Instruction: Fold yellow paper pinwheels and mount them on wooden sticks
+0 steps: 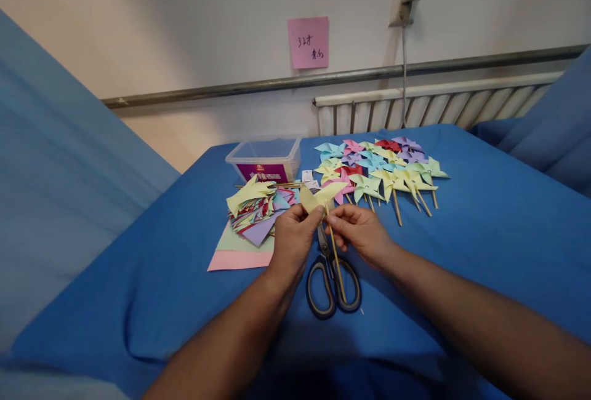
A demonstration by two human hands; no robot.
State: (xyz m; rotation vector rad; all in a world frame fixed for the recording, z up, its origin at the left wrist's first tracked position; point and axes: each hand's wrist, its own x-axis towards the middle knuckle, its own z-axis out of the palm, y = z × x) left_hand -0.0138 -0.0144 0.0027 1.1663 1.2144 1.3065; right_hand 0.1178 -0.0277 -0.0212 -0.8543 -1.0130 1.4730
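My left hand (295, 237) is closed on a pale yellow paper pinwheel (316, 197), its thumb pressed near the middle. From the pinwheel a thin wooden stick (335, 258) slants down toward me. My right hand (357, 231) pinches at the top of this stick, close beside the left thumb; its fingertips partly hide what is between them. Beneath the stick lies a pair of scissors (325, 261) with dark grey handles, its blades partly covered by my hands. Left of my left hand is a heap of coloured cut paper (253, 209).
A clear plastic box (235, 157) with a purple label stands behind the paper heap. Several finished pinwheels (369, 163) lie at the back right. Pink and green sheets (240, 258) lie under the heap on the blue cloth (184, 289). Behind are a wall, rail (258, 87) and radiator (438, 101).
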